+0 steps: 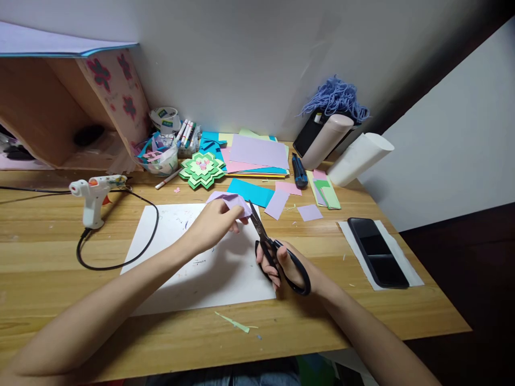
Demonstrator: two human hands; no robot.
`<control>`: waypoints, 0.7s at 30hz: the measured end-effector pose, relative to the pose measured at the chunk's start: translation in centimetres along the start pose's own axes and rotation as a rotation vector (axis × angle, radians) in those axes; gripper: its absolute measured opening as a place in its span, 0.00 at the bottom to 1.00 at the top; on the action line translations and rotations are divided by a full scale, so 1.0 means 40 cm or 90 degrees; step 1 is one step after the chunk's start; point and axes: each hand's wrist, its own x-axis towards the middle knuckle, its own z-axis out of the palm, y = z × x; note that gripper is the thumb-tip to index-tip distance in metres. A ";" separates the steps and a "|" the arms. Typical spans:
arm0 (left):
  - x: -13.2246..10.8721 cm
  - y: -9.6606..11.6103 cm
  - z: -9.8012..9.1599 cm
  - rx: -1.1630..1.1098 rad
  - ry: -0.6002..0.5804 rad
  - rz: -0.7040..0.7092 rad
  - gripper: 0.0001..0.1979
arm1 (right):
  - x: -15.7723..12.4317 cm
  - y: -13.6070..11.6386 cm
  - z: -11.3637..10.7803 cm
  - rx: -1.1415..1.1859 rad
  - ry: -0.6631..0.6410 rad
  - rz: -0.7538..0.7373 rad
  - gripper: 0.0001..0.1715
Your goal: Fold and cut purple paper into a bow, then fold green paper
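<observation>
My left hand [219, 221] pinches a folded piece of light purple paper [230, 199] above a white sheet [161, 279]. Black-handled scissors [262, 231] are in my right hand [285, 265], their blades parted a little and pointing up at the right edge of the purple paper. Whether the blades touch the paper I cannot tell. Just beyond lie a blue paper strip [250, 192], a purple paper rectangle [277, 204] and a smaller purple piece [309, 213]. A layered green paper flower [202, 170] with a pink centre rests behind my left hand.
A white glue gun [94, 198] stands at left, its black cord [120, 266] looping onto the sheet. Stacked coloured paper [259, 153], a tub of scraps [159, 158] and a dark blue cutter [299, 171] lie toward the wall. A phone [377, 252] lies at right.
</observation>
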 end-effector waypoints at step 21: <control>0.006 -0.012 0.023 -0.329 0.058 -0.077 0.19 | 0.010 0.022 0.002 0.124 -0.044 0.001 0.44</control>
